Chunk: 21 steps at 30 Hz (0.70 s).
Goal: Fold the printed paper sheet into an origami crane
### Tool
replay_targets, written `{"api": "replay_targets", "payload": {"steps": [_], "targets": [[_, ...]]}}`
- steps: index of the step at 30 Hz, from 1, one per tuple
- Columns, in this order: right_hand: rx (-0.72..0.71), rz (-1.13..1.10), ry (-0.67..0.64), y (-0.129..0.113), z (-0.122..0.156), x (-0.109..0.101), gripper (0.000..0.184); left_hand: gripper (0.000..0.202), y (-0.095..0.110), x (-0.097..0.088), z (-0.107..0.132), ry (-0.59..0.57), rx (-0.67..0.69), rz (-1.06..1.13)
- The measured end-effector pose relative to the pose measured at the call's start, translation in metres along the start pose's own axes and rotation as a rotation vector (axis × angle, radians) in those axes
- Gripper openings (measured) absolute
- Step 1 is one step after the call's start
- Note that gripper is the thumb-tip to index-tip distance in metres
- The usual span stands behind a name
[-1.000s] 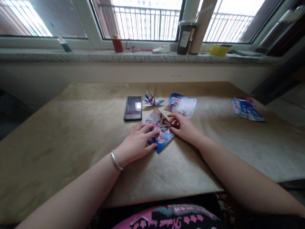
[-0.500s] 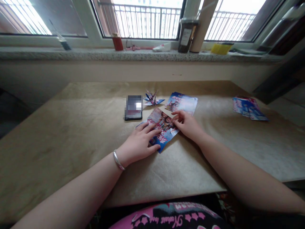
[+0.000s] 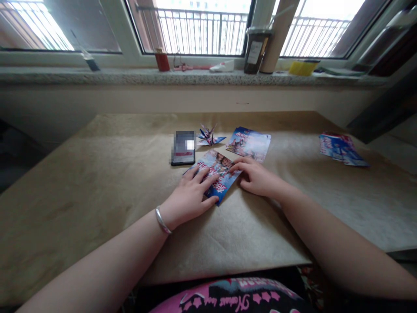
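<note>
- Printed sheet (image 3: 224, 178): centre of the frame, lying on the table (image 3: 114, 182) under 2 hands.
- Left hand (image 3: 193, 195): fingers spread flat over the sheet's left part, clutching nothing.
- Right hand (image 3: 257, 177): bent fingers touching the sheet's right corner; cannot tell whether they pinch it.
- Phone (image 3: 183, 150) and folded paper figure (image 3: 212, 140): just above centre.
- 2 sheet piles: upper centre-right (image 3: 250, 141) and far right (image 3: 342, 149).
</note>
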State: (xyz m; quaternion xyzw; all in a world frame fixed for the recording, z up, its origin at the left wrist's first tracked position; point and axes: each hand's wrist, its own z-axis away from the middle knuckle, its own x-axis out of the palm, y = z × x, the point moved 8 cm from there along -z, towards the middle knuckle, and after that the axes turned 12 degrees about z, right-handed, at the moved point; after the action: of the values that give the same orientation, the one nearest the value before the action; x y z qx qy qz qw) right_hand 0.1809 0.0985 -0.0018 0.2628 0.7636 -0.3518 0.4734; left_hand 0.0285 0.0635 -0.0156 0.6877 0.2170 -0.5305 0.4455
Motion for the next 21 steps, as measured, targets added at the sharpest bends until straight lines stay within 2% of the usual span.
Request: {"api": "replay_targets", "payload": {"steps": [4, 8, 14, 21], "targets": [[0.015, -0.014, 0.016, 0.001, -0.001, -0.001, 0.026, 0.056, 0.003, 0.001, 0.000, -0.008, 0.040, 0.030], [0.036, -0.076, -0.027, 0.004, -0.001, 0.000, 0.013, 0.052, 0.004, 0.000, 0.000, -0.004, 0.052, 0.079], [0.034, -0.126, -0.105, 0.006, 0.002, 0.003, 0.014, 0.041, 0.015, 0.001, -0.001, -0.052, 0.175, 0.123], [0.023, -0.023, -0.107, 0.008, 0.003, 0.003, 0.013, 0.039, 0.016, 0.000, 0.000, -0.040, 0.173, 0.110]]}}
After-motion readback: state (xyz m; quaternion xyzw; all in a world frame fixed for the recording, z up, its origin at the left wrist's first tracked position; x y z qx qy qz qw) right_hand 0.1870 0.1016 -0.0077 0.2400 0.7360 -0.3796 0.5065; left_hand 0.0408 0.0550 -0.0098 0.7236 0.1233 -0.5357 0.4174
